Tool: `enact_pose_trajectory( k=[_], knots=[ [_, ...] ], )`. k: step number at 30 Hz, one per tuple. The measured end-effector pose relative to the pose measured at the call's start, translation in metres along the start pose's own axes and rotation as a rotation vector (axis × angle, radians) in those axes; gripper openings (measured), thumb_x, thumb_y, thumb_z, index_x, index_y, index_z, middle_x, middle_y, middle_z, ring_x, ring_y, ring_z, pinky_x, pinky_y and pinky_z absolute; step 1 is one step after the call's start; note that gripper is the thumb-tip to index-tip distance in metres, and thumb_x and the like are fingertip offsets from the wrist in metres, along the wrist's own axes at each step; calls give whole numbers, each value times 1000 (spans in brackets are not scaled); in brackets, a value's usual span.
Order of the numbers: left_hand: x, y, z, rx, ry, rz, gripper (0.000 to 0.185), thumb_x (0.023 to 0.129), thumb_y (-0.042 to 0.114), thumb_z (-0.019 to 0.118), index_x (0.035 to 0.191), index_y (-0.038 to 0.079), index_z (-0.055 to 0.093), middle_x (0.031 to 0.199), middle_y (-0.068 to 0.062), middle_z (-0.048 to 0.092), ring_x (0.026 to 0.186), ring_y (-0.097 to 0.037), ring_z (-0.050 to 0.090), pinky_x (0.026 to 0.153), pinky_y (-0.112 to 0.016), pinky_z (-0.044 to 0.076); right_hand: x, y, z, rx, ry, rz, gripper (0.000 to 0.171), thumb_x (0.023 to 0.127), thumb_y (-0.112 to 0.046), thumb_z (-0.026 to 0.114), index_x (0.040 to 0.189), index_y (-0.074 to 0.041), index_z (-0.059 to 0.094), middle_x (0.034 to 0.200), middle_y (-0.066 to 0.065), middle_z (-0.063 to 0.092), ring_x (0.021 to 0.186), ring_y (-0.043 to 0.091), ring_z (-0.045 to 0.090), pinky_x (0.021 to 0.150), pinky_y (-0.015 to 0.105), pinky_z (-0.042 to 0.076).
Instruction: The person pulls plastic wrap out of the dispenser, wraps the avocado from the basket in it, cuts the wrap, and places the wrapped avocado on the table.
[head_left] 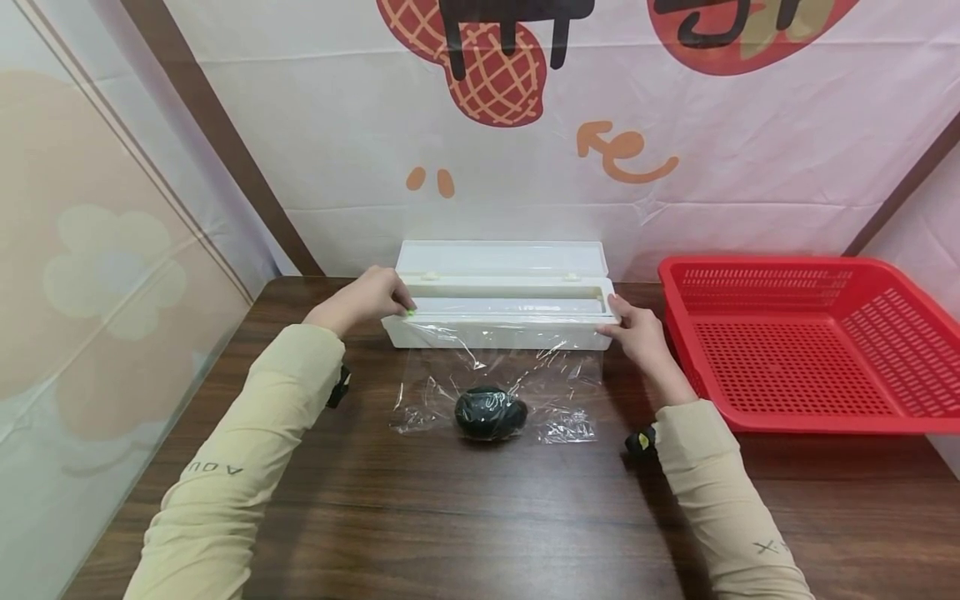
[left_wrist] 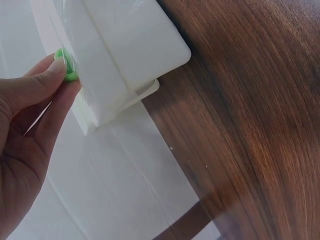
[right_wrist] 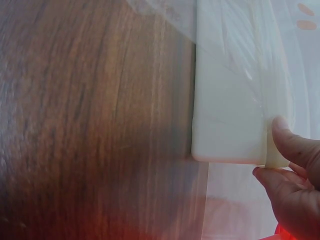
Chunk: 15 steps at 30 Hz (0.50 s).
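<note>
A white cling film dispenser (head_left: 502,335) stands at the back of the table with its lid (head_left: 502,257) raised. My left hand (head_left: 369,297) is at its left end, pinching a small green slide cutter (left_wrist: 70,75) between thumb and fingers. At the opposite end my right hand (head_left: 639,332) grips the dispenser's corner, thumb on the front edge and fingers around the end. Clear cling film (head_left: 442,392) runs from the dispenser's front edge down onto the table. It lies over a glossy, dark oval object (head_left: 491,413), crumpled on both sides of it.
A red plastic basket (head_left: 787,423) with perforated walls sits on the right side of the dark wood table (head_left: 450,533). Close behind the dispenser hangs a printed white cloth (head_left: 510,167). Another cloth panel (head_left: 112,333) borders the table on the left.
</note>
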<state>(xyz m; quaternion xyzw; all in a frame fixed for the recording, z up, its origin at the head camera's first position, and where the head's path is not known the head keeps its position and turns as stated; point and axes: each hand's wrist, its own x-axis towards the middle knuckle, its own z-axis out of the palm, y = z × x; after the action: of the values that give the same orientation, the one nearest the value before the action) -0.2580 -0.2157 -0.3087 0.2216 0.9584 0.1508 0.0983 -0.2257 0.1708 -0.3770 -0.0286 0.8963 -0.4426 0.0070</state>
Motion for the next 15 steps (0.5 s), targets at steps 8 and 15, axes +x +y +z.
enact_pose_trajectory(
  k=[8,15],
  knots=[
    [0,-1,0,19,8,7,10,76,-2,68,83,1,73,80,-10,70,80,-24,65,74,-36,51,0,0,0,11,2,1,62,84,-9,65,137,-1,34,137,21,38,117,29,45,91,42,44],
    [-2,-1,-1,-2,-5,-13,10,78,-1,67,85,1,73,83,-11,70,82,-25,64,73,-36,52,0,-1,0,10,-4,5,62,84,-9,65,137,-1,33,137,21,38,115,29,47,89,41,45]
  ],
)
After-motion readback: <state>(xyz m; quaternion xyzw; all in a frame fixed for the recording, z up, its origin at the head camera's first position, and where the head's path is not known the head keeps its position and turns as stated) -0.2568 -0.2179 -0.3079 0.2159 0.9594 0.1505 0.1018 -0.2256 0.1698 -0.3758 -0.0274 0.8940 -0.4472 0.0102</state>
